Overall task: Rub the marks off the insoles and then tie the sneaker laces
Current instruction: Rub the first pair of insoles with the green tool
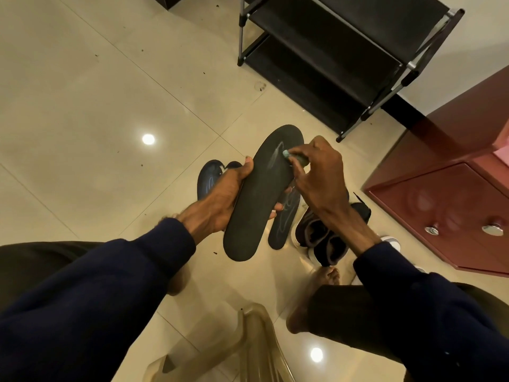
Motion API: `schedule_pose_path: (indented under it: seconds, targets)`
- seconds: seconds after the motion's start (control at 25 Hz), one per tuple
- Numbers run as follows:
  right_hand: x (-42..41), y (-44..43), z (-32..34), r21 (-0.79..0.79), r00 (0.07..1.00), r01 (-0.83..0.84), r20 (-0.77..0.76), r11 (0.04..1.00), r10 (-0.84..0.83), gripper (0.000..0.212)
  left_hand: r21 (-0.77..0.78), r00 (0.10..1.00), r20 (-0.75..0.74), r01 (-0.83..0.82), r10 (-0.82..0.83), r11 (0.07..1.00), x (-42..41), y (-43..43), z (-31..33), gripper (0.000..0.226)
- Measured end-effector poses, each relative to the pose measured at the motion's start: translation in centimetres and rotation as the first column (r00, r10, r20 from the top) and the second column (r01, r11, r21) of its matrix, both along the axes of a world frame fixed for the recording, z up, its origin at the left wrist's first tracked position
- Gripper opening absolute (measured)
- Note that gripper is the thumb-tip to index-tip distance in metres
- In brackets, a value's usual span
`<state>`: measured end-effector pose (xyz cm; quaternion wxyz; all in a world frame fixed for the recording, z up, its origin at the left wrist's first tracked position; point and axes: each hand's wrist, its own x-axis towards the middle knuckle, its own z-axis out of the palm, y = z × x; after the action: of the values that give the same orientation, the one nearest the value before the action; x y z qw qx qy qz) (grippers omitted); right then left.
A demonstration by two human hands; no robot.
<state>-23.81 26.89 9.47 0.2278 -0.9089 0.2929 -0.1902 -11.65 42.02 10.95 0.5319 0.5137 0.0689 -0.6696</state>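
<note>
The left hand (220,199) grips a dark insole (259,199) by its middle, above the tiled floor (110,106). The right hand (322,175) pinches a small eraser (293,158) against a whitish mark (276,155) near the insole's toe end. Two marked insoles (285,219) and dark sneakers (325,238) lie on the floor below.

1. Warm, moderate light comes from overhead; the glossy floor (82,106) mirrors two lamps as white glare spots, one left of the left grip (220,199), one well below the right grip (322,180).
2. Focus is sharp on the insole (256,210) in the left grip and the eraser (296,159) in the right.
3. Feet (298,315) below the grips look slightly blurred.
4. Wide-angle distortion bends tile lines and stretches the sleeves (82,299) at the edges.
</note>
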Motion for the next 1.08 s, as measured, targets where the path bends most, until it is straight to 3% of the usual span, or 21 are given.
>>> schedule_pose_path:
  seconds: [0.04, 0.2, 0.4, 0.6, 0.8, 0.96, 1.08]
  targets:
    - [0.0, 0.5, -0.1, 0.016, 1.0, -0.001, 0.005, 1.0, 0.001, 0.019, 0.002, 1.0, -0.002, 0.002, -0.002, 1.0, -0.1, 0.0, 0.1, 0.067]
    - [0.4, 4.4, -0.1, 0.053, 0.95, -0.308, -0.04, 0.95, 0.31, 0.021, 0.004, 0.996, 0.029, -0.085, 0.085, 0.996, 0.2, 0.1, -0.3, 0.051]
    - [0.3, -0.1, -0.8, 0.014, 1.0, -0.002, -0.008, 1.0, 0.002, 0.019, 0.016, 1.0, -0.004, 0.001, -0.001, 1.0, 0.0, -0.1, -0.1, 0.068]
    - [1.1, 1.1, -0.8, -0.041, 0.994, -0.099, -0.043, 0.994, 0.097, 0.024, 0.009, 0.999, 0.024, -0.04, 0.04, 0.999, 0.5, -0.5, -0.2, 0.062]
    - [1.7, -0.5, 0.8, -0.122, 0.999, -0.016, 0.037, 0.992, 0.021, 0.023, -0.022, 1.0, -0.012, -0.028, 0.027, 0.999, 0.5, -1.2, 0.6, 0.069]
    - [2.2, 1.4, 1.3, -0.001, 0.974, -0.227, 0.003, 0.974, 0.227, 0.021, -0.028, 0.996, -0.01, -0.086, 0.086, 0.996, 0.7, -1.4, 0.4, 0.06]
    - [2.1, -0.3, 0.9, -0.022, 0.998, -0.068, 0.015, 0.997, 0.068, 0.019, -0.017, 0.999, -0.019, -0.043, 0.043, 0.999, 0.7, -1.4, 0.4, 0.067]
